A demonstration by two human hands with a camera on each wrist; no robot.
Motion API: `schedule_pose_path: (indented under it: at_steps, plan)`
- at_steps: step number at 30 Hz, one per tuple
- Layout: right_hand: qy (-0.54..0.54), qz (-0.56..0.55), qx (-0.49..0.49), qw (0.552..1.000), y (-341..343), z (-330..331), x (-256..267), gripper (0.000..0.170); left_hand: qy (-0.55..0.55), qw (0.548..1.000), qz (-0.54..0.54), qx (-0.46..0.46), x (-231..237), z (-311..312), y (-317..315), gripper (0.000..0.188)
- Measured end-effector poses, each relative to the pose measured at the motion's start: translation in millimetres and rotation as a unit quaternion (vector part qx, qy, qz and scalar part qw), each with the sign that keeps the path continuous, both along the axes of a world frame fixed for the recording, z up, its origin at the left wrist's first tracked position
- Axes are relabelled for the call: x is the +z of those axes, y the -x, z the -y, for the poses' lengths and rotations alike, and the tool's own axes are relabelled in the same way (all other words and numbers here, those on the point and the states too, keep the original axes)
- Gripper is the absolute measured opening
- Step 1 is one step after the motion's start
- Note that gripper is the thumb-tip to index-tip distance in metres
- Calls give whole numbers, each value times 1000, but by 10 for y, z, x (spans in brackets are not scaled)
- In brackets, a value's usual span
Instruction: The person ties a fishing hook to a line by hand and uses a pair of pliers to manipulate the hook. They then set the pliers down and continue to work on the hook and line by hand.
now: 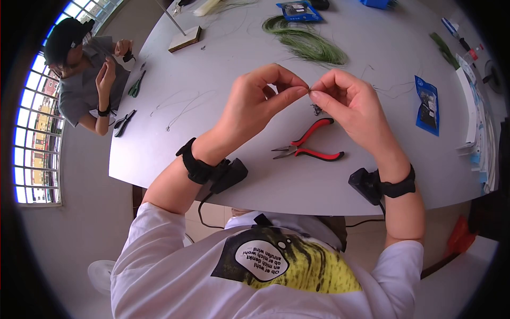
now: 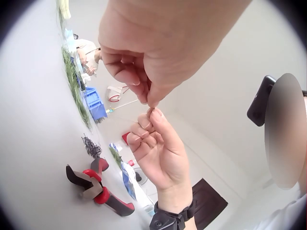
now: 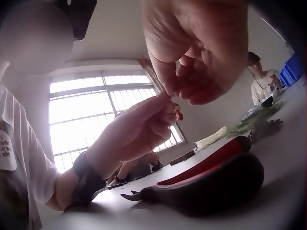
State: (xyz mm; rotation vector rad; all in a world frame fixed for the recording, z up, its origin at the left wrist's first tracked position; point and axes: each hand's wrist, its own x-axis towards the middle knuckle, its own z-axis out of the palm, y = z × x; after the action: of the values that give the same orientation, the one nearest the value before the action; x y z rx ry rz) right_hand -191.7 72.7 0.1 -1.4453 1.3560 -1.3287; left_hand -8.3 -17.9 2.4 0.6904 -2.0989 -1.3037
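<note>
Both hands are raised over the table, their fingertips meeting in front of the body. My left hand [image 1: 254, 103] pinches a tiny dark piece between thumb and forefinger. From the other side, my right hand [image 1: 355, 106] pinches at the same spot, its other fingers curled. The fingertips mostly hide the piece, and I cannot tell its kind. Below the hands lie pliers [image 1: 323, 155] with red and black handles, jaws pointing left. A small heap of dark bits [image 2: 91, 147] rests on the table beyond the pliers, partly covered by the right hand in the head view.
A bundle of green strands [image 1: 308, 42] lies at the back beside a blue packet [image 1: 299, 11]. Another blue packet [image 1: 427, 105] is at right. Thin looped wires [image 1: 183, 109] lie at left. Across the left edge sits another person [image 1: 87, 74], near black pliers [image 1: 125, 123].
</note>
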Motion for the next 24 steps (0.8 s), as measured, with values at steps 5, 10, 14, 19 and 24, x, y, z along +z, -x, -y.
schedule_pose_path:
  at_steps: [5,10,14,19,24]
  plan:
    - [18,-13,-8,1000,10,-9,21,10,65,997,-27,-7,-26,29,-7,9]
    - [-4,3,-14,1000,42,23,13,12,74,996,-41,-4,-74,42,23,8]
    - [11,-21,30,999,68,32,5,14,45,997,-60,14,-78,21,37,9]
    - [8,-4,67,998,128,83,172,14,61,996,-69,13,73,33,51,11]
    - [78,-13,90,993,151,167,390,15,61,993,-101,2,334,71,44,15]
